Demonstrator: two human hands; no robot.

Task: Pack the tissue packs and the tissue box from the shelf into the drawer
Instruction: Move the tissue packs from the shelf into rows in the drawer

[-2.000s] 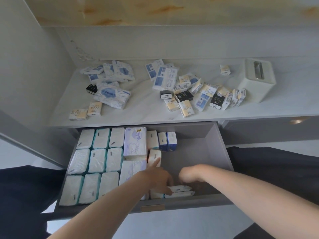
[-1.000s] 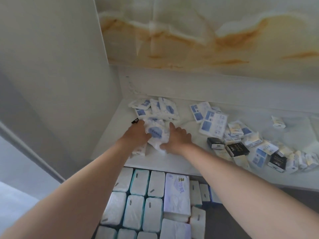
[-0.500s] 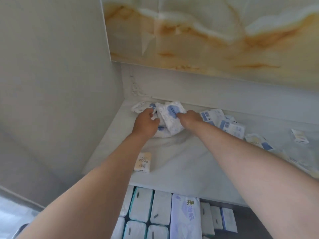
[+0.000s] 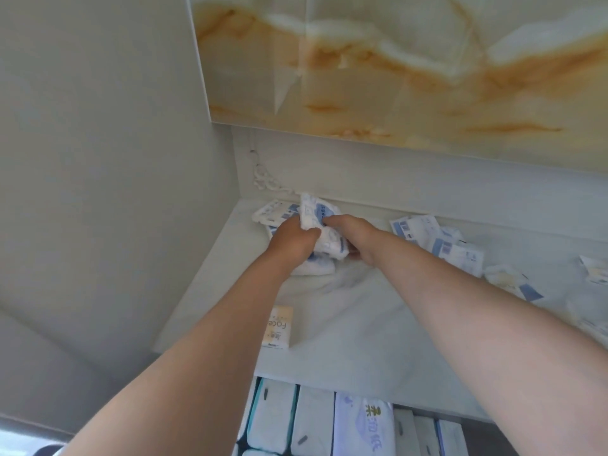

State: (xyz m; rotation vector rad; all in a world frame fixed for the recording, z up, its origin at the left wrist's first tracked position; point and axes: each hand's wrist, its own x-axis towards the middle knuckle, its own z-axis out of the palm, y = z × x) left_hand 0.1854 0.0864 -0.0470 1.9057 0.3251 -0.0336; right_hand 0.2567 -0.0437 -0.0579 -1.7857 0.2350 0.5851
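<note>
Both hands reach to the back left corner of the white shelf (image 4: 348, 324). My left hand (image 4: 292, 240) and my right hand (image 4: 353, 235) grip a bundle of white-and-blue soft tissue packs (image 4: 317, 222) from either side, one pack tilted up between them. Another pack (image 4: 314, 266) lies under the bundle, and one more (image 4: 271, 213) behind my left hand. A small yellow pack (image 4: 278, 327) lies near the shelf's front left. Below, the open drawer (image 4: 500, 436) holds rows of white packs (image 4: 274, 419) and a purple-printed pack (image 4: 363, 429). The tissue box is out of view.
More blue-and-white packs (image 4: 441, 245) and small packs (image 4: 510, 281) are scattered along the right of the shelf. A grey side wall (image 4: 115, 192) closes the left, and a marble-patterned panel (image 4: 394, 70) hangs over the back of the shelf.
Over two seconds both hands left the drawer and reached up to the shelf's back left pile. Since half a second ago they have gathered the packs tighter and tipped one up.
</note>
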